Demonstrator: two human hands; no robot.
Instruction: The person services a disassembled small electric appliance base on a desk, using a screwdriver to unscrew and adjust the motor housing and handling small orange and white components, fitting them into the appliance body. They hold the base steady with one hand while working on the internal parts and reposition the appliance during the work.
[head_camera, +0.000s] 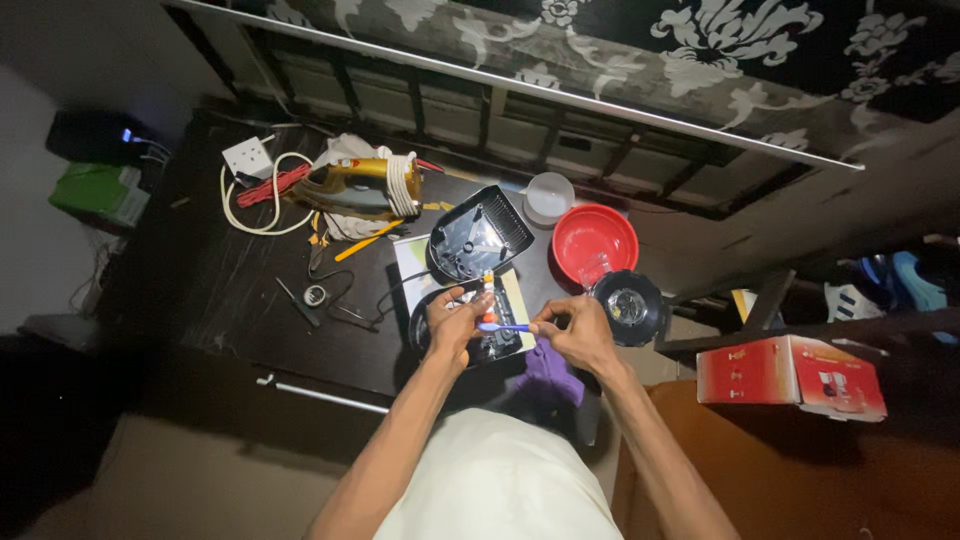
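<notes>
I am looking down at 2 bare hands working over a dark surface (230, 300). The left hand (452, 322) has its grip closed on a small tube with an orange cap (488, 292), standing roughly upright just above a black appliance base (470, 340) that lies open-side up on a sheet of paper (412, 262). The right hand (575, 330) is pinched shut on a thin blue stick (505, 327), which looks like a small brush or applicator; I cannot tell which. The stick lies nearly level between the 2 hands, its far end touching or just beside the left hand's fingers.

I judge the step in hand to be loading or dabbing something from the tube onto the stick, right over the base. Whether the cap is on or off is too small to tell.

The black cover (480, 236) of the appliance rests tilted just behind the base, apart from it. To the right stand a red bowl (595, 243), a clear cup (549, 195) behind it and a dark round jar (628, 305) near the right hand. A purple cloth (550, 375) lies under the right wrist. Further left are a gold iron with a wound cord (365, 183), a yellow pencil-like tool (368, 242) and a screwdriver (297, 301).

The next move, as I read it, calls for steady hands: the stick's tip has to meet 1 small spot inside the base without smearing nearby parts, and the tube must stay upright.
</notes>
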